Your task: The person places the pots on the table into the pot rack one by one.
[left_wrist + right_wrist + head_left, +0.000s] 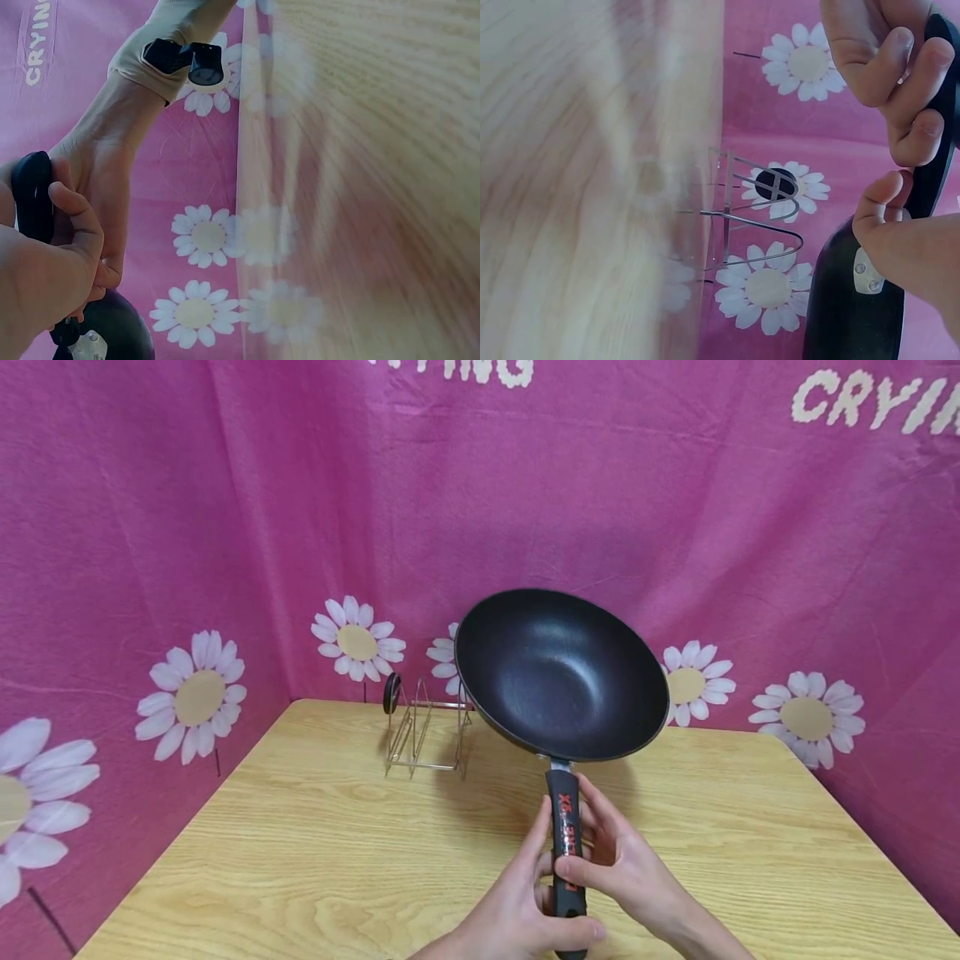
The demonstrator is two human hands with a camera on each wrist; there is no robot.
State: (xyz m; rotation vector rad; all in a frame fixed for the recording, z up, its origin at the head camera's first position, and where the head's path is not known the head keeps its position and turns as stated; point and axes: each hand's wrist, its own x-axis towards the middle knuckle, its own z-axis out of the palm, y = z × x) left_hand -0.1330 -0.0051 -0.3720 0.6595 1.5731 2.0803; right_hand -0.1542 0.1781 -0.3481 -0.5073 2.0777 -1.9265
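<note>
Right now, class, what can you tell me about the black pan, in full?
The black pan is round and deep, with sloping walls and a dark, slightly shiny inside that looks coated and holds nothing. A silvery neck joins it to a black handle with red lettering; a riveted plate shows outside. Raised off the table, it tilts its inside toward the head camera. The left hand and right hand hold the handle.

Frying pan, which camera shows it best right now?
The head view: there the frying pan shows its whole inside and most of the handle. The left wrist view catches a piece of its outside and some handle; the right wrist view shows more outside, cut off by the frame's bottom edge.
</note>
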